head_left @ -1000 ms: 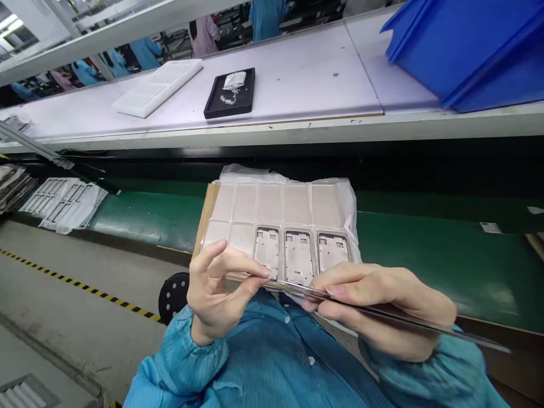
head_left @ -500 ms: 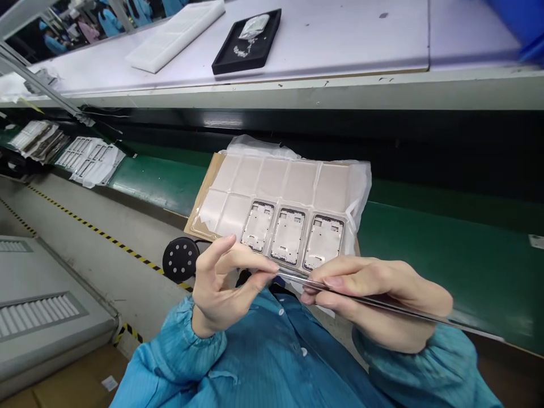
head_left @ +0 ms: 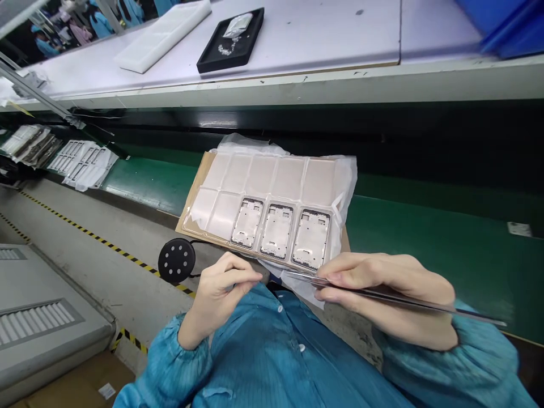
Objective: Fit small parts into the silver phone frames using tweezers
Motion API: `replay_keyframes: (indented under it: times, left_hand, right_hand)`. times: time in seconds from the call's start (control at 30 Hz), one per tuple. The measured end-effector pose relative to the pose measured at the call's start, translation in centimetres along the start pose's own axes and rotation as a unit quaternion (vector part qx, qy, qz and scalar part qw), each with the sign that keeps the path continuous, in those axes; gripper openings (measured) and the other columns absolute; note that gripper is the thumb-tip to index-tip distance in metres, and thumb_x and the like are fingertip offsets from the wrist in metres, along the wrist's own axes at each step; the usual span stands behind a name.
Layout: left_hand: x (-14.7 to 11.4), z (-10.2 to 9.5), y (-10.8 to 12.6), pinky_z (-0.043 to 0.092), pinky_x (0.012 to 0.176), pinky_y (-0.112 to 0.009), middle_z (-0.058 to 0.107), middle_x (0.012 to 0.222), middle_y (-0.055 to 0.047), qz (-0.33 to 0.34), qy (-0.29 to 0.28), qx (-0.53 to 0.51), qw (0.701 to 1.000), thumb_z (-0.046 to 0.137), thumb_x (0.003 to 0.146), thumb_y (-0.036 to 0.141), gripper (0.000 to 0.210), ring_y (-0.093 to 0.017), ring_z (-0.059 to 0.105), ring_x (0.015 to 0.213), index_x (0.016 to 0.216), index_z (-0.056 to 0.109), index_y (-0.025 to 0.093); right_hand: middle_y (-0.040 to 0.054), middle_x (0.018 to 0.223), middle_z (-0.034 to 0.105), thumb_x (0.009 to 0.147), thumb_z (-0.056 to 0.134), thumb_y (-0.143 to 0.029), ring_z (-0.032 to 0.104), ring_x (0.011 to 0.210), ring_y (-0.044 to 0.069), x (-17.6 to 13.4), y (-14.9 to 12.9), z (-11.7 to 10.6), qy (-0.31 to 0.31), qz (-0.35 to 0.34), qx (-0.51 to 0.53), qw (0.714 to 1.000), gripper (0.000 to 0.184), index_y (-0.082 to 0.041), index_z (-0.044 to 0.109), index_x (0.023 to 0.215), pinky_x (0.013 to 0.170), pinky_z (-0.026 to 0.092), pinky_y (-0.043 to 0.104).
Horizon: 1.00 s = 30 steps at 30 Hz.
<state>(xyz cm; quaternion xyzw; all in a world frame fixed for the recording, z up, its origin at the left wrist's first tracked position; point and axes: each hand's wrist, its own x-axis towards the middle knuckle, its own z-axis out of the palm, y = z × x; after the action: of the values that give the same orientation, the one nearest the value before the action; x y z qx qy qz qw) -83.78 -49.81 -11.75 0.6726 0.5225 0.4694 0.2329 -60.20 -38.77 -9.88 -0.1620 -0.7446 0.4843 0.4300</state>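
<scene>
My right hand (head_left: 391,289) is closed on a long, thin metal piece (head_left: 480,317), seen edge-on and slanting down to the right; its kind is unclear. Its fingers lie above and below the piece, whose narrow left tip sticks out past them. My left hand (head_left: 223,292) hovers a little left of that tip, thumb and fingertips pinched together; whether anything is between them I cannot make out. Beyond both hands lies a clear tray (head_left: 266,195) with phone-sized pockets. Three metal phone frames (head_left: 276,231) sit in its front row.
Brown cardboard (head_left: 187,226) and white film lie under the tray, over a green bench (head_left: 425,238). A round black disc with pale dots (head_left: 177,260) is left of my left hand. Above stands a white shelf (head_left: 323,39) with a black tray (head_left: 208,59) and a white slab (head_left: 164,37).
My left hand has let go of the metal piece's tip and drawn back left. The right hand keeps its hold. The whole view has shifted slightly.
</scene>
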Motion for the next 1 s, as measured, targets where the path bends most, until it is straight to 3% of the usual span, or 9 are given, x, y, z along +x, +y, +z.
replay_keyframes:
  times: [0.17, 0.33, 0.77, 1.0]
  left_hand:
    - [0.1, 2.1, -0.4, 0.055, 0.059, -0.025, 0.073, 0.074, -0.004, -0.058, 0.073, -0.178, 0.980, 0.080, 0.084, 0.018, 0.006, -0.015, 0.068, 0.067, 0.089, 0.081, 0.022]
    - [1.0, 3.3, -0.2, 0.055, 0.060, -0.025, 0.076, 0.075, -0.005, -0.066, 0.101, -0.278, 0.953, 0.083, 0.083, 0.020, 0.010, -0.015, 0.069, 0.067, 0.091, 0.082, 0.025]
    - [0.9, 2.8, -0.3, 0.056, 0.058, -0.025, 0.077, 0.075, -0.004, -0.055, 0.098, -0.213, 0.971, 0.081, 0.084, 0.020, 0.007, -0.015, 0.070, 0.066, 0.090, 0.082, 0.024]
    - [0.2, 2.7, -0.3, 0.056, 0.059, -0.025, 0.076, 0.074, -0.005, -0.052, 0.126, -0.205, 0.969, 0.082, 0.084, 0.021, 0.006, -0.015, 0.069, 0.066, 0.090, 0.082, 0.023]
  right_hand:
    - [0.0047, 0.079, 0.077, 0.085, 0.079, -0.009, 0.073, 0.060, 0.018, -1.1, 0.3, 1.4, 0.041, -0.011, 0.066, 0.997, 0.015, -0.022, 0.073, 0.089, 0.052, 0.061, 0.023]
    - [0.0047, 0.080, 0.078, 0.088, 0.075, -0.008, 0.074, 0.060, 0.017, -1.5, 0.6, 2.7, 0.067, -0.013, 0.078, 0.995, 0.016, -0.023, 0.073, 0.091, 0.053, 0.062, 0.024]
    - [0.0039, 0.073, 0.077, 0.087, 0.076, -0.010, 0.073, 0.055, 0.017, -1.2, 1.5, 4.6, 0.094, 0.004, 0.139, 0.986, 0.015, -0.021, 0.069, 0.080, 0.050, 0.060, 0.023]
    - [0.0059, 0.074, 0.077, 0.086, 0.076, -0.009, 0.073, 0.055, 0.017, -0.4, 1.5, 4.7, 0.058, 0.012, 0.161, 0.985, 0.014, -0.019, 0.069, 0.079, 0.051, 0.062, 0.023]
